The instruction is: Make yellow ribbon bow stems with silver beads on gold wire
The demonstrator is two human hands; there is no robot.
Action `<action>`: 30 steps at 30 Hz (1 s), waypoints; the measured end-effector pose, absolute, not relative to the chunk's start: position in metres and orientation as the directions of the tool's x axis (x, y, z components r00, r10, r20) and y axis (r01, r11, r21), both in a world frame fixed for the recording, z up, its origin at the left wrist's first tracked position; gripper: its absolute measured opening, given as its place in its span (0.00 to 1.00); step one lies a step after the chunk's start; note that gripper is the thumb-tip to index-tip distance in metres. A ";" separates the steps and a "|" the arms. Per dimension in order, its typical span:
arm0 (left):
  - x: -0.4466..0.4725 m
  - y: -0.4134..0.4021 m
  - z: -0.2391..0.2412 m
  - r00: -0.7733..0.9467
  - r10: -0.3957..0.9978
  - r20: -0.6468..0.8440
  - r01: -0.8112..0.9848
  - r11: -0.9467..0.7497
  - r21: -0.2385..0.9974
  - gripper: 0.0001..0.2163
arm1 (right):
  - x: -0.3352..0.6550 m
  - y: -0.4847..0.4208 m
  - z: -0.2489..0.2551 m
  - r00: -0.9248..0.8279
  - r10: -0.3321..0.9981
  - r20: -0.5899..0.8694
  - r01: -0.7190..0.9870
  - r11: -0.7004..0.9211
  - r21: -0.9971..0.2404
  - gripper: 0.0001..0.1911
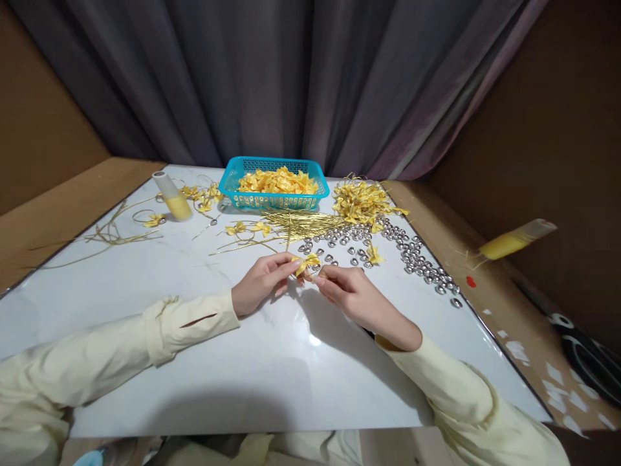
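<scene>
Both my hands meet at the middle of the white table [272, 362]. My left hand [259, 282] pinches a small yellow ribbon bow [306, 262] with its fingertips. My right hand [347, 294] is closed in a pinch against the same bow from the right side. Both sleeves are pale yellow. Just beyond the bow lie silver bells [417, 259] and a bundle of thin gold wires [295, 223].
A blue basket [228, 184] filled with yellow ribbon pieces stands at the back centre. A heap of finished bows [361, 200] lies to its right. A glue bottle [169, 194] lies back left, another [514, 241] on the brown surface at right. Dark curtains hang behind.
</scene>
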State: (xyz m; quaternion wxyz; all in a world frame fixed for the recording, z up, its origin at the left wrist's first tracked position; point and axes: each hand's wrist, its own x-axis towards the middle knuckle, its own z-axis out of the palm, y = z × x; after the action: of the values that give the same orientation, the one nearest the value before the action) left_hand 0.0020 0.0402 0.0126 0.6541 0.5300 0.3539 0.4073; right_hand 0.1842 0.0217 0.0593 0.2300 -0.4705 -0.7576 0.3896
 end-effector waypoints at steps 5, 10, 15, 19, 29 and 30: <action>0.002 0.039 0.014 0.436 0.899 -0.039 -0.170 0.125 0.977 0.11 | 0.184 0.022 0.060 -0.446 0.895 -0.029 0.542 0.244 -0.804 0.14; 0.001 0.040 0.016 0.475 0.879 -0.031 -0.209 0.147 0.967 0.10 | 0.185 0.023 0.060 -0.456 0.890 0.014 0.524 0.281 -0.804 0.15; 0.001 0.042 0.016 0.513 0.855 -0.073 -0.247 0.229 0.941 0.10 | 0.186 0.024 0.060 -0.485 0.874 0.031 0.521 0.318 -0.792 0.15; 0.000 0.043 0.018 0.543 0.833 -0.109 -0.271 0.297 0.916 0.09 | 0.187 0.025 0.061 -0.502 0.864 0.040 0.539 0.349 -0.766 0.14; 0.001 0.042 0.022 0.569 0.810 -0.139 -0.263 0.340 0.903 0.10 | 0.190 0.024 0.060 -0.532 0.841 0.100 0.583 0.450 -0.677 0.15; 0.001 0.042 0.022 0.572 0.808 -0.140 -0.260 0.341 0.903 0.10 | 0.190 0.024 0.060 -0.537 0.836 0.113 0.584 0.465 -0.665 0.15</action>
State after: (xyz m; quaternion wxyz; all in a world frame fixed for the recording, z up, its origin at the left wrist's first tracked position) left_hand 0.0005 0.0419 0.0223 0.7612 0.4545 0.3013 0.3510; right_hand 0.1898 0.0245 0.0603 0.2180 -0.4288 -0.8277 0.2888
